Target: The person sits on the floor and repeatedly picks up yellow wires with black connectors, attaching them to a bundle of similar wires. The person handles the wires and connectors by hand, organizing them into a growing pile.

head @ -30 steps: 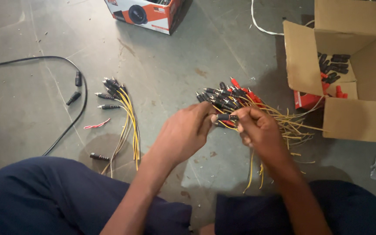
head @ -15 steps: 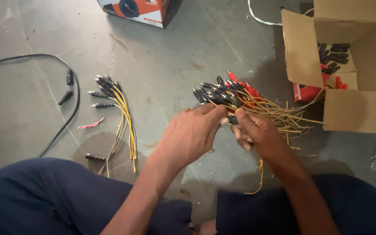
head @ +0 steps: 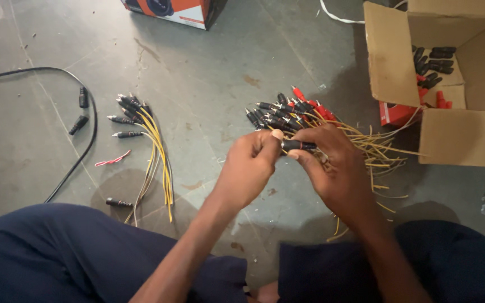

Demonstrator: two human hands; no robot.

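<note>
Both hands sit a little lower and nearer the body than half a second ago, and one black plug now lies across the fingertips instead of being buried in the bunch. The left hand (head: 251,165) pinches the tip of that black plug (head: 297,146) between thumb and forefinger, while the right hand (head: 335,168) closes around the big bundle of yellow-wired plugs (head: 287,115), its thumb pressing the same plug from the other side. The bundle hangs just above the grey floor (head: 209,73), near its middle, black and red heads fanned away from the body and loose wire tails trailing toward the cardboard box (head: 461,137) at the floor's right edge.

As a judgement, the sorting looks early: a small laid-out set of yellow-wired plugs (head: 144,134) rests on the floor to the left, beside a black cable (head: 79,146), and a stray black plug (head: 119,202) and a red twist tie (head: 112,161) lie near it. Far more leads remain in the held bundle, and the box shows more black and red plugs inside.
</note>
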